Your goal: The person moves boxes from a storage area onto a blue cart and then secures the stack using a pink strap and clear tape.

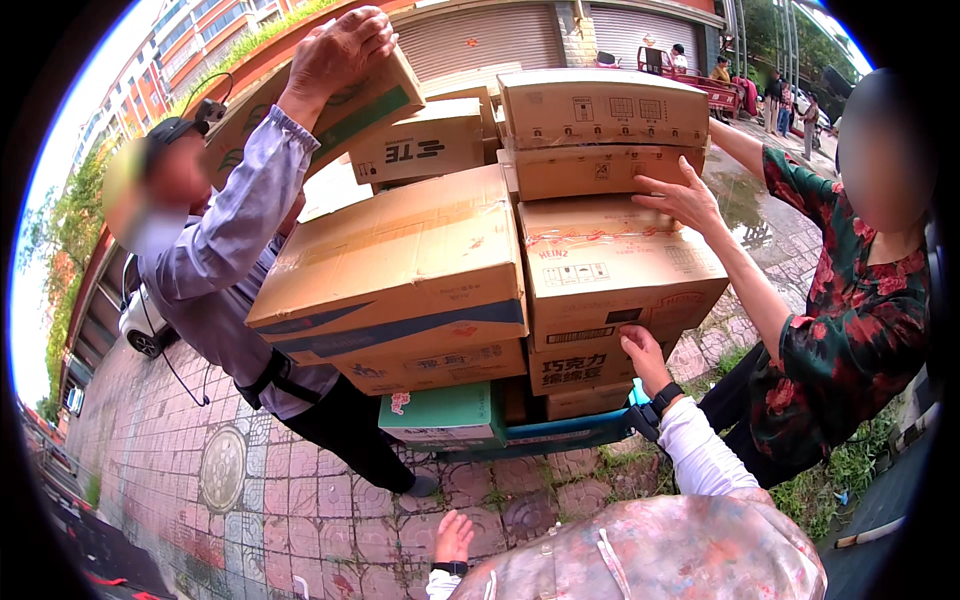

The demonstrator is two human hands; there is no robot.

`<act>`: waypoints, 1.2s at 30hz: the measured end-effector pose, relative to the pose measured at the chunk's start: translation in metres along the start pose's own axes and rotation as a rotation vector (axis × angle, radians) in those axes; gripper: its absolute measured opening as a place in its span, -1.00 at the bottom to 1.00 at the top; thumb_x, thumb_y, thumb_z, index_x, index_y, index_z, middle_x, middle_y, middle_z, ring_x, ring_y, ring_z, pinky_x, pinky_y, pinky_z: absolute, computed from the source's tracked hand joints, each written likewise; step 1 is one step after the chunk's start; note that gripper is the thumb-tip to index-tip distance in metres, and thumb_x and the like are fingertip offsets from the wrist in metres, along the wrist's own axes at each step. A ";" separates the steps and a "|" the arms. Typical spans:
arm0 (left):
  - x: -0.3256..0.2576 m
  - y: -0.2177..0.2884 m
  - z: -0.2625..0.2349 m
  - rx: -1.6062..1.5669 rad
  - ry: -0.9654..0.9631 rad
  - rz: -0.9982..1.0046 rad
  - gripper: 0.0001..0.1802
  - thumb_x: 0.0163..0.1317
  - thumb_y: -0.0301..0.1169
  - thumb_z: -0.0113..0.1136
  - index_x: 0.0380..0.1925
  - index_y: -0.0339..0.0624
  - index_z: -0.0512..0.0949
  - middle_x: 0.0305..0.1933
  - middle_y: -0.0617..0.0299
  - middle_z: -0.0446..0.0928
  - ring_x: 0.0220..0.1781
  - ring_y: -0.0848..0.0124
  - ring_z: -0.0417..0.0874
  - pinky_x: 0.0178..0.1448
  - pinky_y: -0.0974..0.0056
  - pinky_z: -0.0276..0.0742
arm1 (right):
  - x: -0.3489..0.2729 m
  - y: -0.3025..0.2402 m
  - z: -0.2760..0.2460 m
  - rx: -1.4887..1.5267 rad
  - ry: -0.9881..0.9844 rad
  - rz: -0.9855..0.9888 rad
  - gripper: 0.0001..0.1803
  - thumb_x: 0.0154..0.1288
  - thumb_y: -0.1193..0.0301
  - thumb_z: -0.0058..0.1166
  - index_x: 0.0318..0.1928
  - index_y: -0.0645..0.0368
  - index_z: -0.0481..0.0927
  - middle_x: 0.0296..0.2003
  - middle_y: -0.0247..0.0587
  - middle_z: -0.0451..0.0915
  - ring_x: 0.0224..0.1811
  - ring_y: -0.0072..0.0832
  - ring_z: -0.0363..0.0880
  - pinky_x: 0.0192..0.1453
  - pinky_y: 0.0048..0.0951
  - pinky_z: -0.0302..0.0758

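Stacked cardboard cartons stand before me on a blue cart (540, 436). My right hand (645, 358) reaches to the stack's near right side, fingers bent and apart, fingertips at a large brown carton (575, 300); firm contact is hard to judge. Low in front of me, my left hand (454, 538) is open and holds nothing. A wide carton with a blue stripe (400, 250) sits left of the brown one. Beneath it is a green carton (445, 412). Further back on the right, another carton (605, 110) lies on top.
At left, a person in a pale jacket (230, 230) has a raised hand on a tilted carton (385, 95). On the right, a person in a floral shirt (840, 320) reaches to the stack. Paving (300, 480) surrounds us; a red three-wheeler (700, 85) stands behind.
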State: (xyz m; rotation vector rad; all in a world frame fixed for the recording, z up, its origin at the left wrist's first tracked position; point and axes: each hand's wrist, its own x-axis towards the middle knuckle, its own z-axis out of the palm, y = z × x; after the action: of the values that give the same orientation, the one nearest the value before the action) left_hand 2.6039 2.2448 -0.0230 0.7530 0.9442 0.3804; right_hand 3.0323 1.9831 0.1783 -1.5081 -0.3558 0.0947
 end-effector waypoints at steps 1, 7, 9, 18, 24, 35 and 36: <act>0.000 0.001 0.001 0.012 0.001 0.020 -0.45 0.21 -0.42 0.08 0.22 -0.09 0.23 0.22 0.16 0.31 0.21 0.28 0.34 0.21 0.13 0.26 | 0.000 0.001 0.000 0.002 0.002 -0.004 -0.68 0.26 0.44 0.01 0.00 0.30 0.45 -0.13 -0.25 0.54 -0.08 -0.55 0.47 0.04 -0.53 0.37; -0.009 0.060 0.056 0.214 -0.004 0.432 -0.40 0.22 -0.44 0.06 0.27 -0.12 0.17 0.29 0.17 0.24 0.27 0.31 0.28 0.27 0.15 0.22 | -0.005 0.003 0.001 -0.015 -0.001 -0.005 -0.66 0.27 0.43 0.00 0.03 0.30 0.44 -0.09 -0.22 0.52 -0.04 -0.50 0.46 0.10 -0.50 0.34; -0.025 0.104 0.097 0.247 -0.095 0.586 -0.37 0.22 -0.46 0.05 0.30 -0.13 0.13 0.34 0.14 0.16 0.33 0.28 0.21 0.32 0.14 0.15 | -0.005 0.005 -0.001 -0.009 0.010 -0.012 -0.65 0.27 0.43 0.00 0.03 0.31 0.44 -0.09 -0.23 0.53 -0.05 -0.51 0.46 0.09 -0.51 0.34; -0.073 0.213 0.259 0.744 -0.179 1.339 -0.20 0.18 -0.33 0.16 0.37 -0.03 -0.01 0.45 -0.16 -0.27 0.48 -0.03 -0.17 0.43 0.00 -0.15 | -0.017 -0.010 -0.004 0.007 0.029 0.039 -0.66 0.29 0.41 -0.01 0.04 0.30 0.44 -0.08 -0.23 0.51 -0.02 -0.50 0.43 0.12 -0.51 0.31; -0.042 0.234 0.302 0.878 -0.034 1.372 -0.03 0.07 -0.28 0.26 0.40 0.06 -0.12 0.42 -0.34 -0.40 0.46 -0.20 -0.29 0.42 -0.09 -0.18 | -0.021 -0.011 -0.012 0.001 0.026 0.039 -0.65 0.29 0.42 -0.02 0.05 0.31 0.43 -0.06 -0.20 0.50 -0.01 -0.48 0.42 0.13 -0.49 0.31; -0.024 0.230 0.309 0.704 0.022 1.318 -0.02 0.09 -0.25 0.24 0.39 -0.08 -0.18 0.40 -0.39 -0.34 0.46 -0.19 -0.28 0.43 -0.06 -0.22 | -0.055 -0.076 0.028 0.076 -0.357 -0.068 -0.65 0.33 0.45 -0.09 0.10 0.31 0.41 0.04 -0.19 0.47 0.13 -0.47 0.39 0.24 -0.46 0.25; -0.022 0.229 0.305 0.643 0.019 1.299 -0.03 0.12 -0.25 0.22 0.38 -0.11 -0.19 0.41 -0.37 -0.33 0.46 -0.17 -0.29 0.44 -0.05 -0.22 | -0.057 -0.090 0.042 0.097 -0.443 -0.115 -0.63 0.34 0.43 -0.10 0.12 0.31 0.39 0.07 -0.17 0.46 0.17 -0.43 0.37 0.27 -0.43 0.24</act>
State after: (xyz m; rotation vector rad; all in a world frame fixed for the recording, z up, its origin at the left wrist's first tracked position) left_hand 2.8519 2.2641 0.2665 1.9336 0.4586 1.2337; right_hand 2.9524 2.0010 0.2582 -1.3602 -0.7800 0.3525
